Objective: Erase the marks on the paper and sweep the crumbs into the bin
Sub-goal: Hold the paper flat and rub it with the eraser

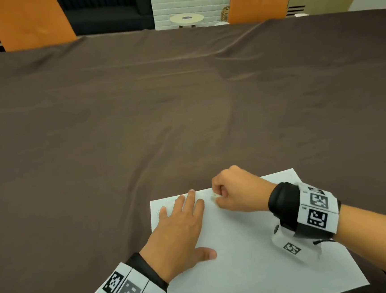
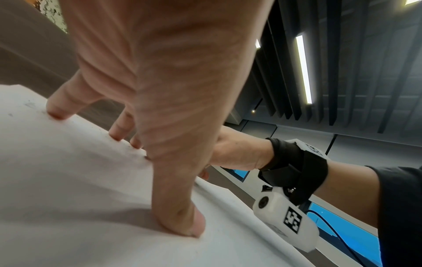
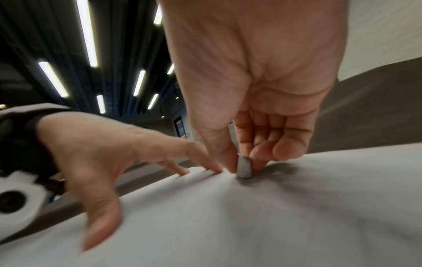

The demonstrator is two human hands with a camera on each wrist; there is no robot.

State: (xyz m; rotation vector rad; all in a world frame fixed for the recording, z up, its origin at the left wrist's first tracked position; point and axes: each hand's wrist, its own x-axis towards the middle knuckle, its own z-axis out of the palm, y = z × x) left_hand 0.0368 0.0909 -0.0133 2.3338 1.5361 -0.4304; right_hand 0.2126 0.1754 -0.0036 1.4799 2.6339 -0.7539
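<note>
A white sheet of paper (image 1: 255, 257) lies on the brown tablecloth at the near edge, with faint pencil marks (image 1: 159, 216) near its far left corner. My left hand (image 1: 182, 224) lies flat on the paper, fingers spread and pressing it down. My right hand (image 1: 233, 194) pinches a small grey-white eraser (image 1: 214, 196) between thumb and fingers; the eraser (image 3: 244, 167) touches the paper (image 3: 251, 225) near its far edge, just right of the left fingertips (image 3: 182, 170). In the left wrist view the left fingertips (image 2: 54, 112) press the paper (image 2: 80, 189). No bin shows.
The brown tablecloth (image 1: 160, 102) covers a wide table beyond the paper. Two orange chair backs (image 1: 29, 20) stand at the far edge, with a small round stool (image 1: 186, 19) and a white brick pillar behind.
</note>
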